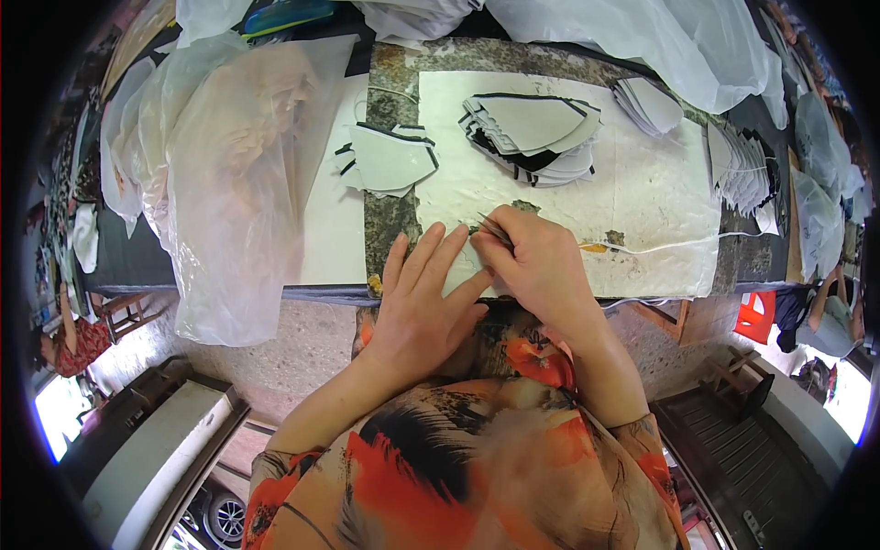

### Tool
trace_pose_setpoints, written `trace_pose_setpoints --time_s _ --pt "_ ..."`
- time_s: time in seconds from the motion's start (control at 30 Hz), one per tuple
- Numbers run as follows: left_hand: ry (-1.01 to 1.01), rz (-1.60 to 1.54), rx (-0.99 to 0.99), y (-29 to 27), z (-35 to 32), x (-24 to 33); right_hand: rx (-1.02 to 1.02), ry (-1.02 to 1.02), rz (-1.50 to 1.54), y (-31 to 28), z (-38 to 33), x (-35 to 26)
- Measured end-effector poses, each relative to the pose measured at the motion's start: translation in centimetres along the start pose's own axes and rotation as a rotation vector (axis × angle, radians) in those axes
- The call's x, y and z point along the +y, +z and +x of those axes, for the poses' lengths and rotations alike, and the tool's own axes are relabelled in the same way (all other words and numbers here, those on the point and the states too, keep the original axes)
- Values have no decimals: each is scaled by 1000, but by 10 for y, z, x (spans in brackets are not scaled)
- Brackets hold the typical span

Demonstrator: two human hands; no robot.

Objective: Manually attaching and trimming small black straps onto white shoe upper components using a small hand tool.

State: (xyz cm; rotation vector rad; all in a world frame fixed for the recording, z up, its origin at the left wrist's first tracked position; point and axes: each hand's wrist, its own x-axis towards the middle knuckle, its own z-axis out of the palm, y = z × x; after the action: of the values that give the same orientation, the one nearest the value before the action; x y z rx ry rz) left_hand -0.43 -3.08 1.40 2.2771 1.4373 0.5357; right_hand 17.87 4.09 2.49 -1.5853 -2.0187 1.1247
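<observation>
My left hand [423, 302] lies flat with fingers spread on a pale cut piece [456, 275] at the table's front edge, pressing it down. My right hand [536, 261] is closed around a thin metal tool [493, 227], maybe tweezers or small scissors, with its tip pointing up-left over the same piece. Both hands rest on a large white work sheet [642, 183]. A fanned stack of grey pieces with black edges [532, 133] lies farther back, and a smaller stack [390, 158] sits to its left.
A big translucent plastic bag [229, 174] hangs over the table's left side. More stacks of cut pieces [742, 170] and plastic bags [678, 46] lie at the right and back. Wooden stools [733, 371] stand below right; a person sits at the far right [825, 316].
</observation>
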Motion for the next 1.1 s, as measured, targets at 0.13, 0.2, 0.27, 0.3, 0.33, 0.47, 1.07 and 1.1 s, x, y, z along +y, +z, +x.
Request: trace_pose_setpoints --time_s 0.13,0.2,0.27,0.3,0.33,0.47,1.07,1.1 --pt "-18 52 -88 0 -1 -2 30 -20 3 2 -2 1" --pt "-22 80 -91 1 -3 -2 30 -38 32 0 -4 0" --pt "-15 117 -82 2 -4 -2 33 -25 9 -5 -6 -2" --pt "-13 116 -83 2 -4 -1 38 -8 -17 -7 -7 -2" --pt "-16 113 -77 2 -4 0 39 -5 -17 -7 -7 -1" --pt "-23 114 -65 3 -4 1 73 -59 -95 -8 -9 1" --pt "-121 159 -16 -2 9 15 140 -33 -141 -10 -8 7" --pt "-122 160 -16 -2 10 16 138 -27 -142 -10 -8 7"
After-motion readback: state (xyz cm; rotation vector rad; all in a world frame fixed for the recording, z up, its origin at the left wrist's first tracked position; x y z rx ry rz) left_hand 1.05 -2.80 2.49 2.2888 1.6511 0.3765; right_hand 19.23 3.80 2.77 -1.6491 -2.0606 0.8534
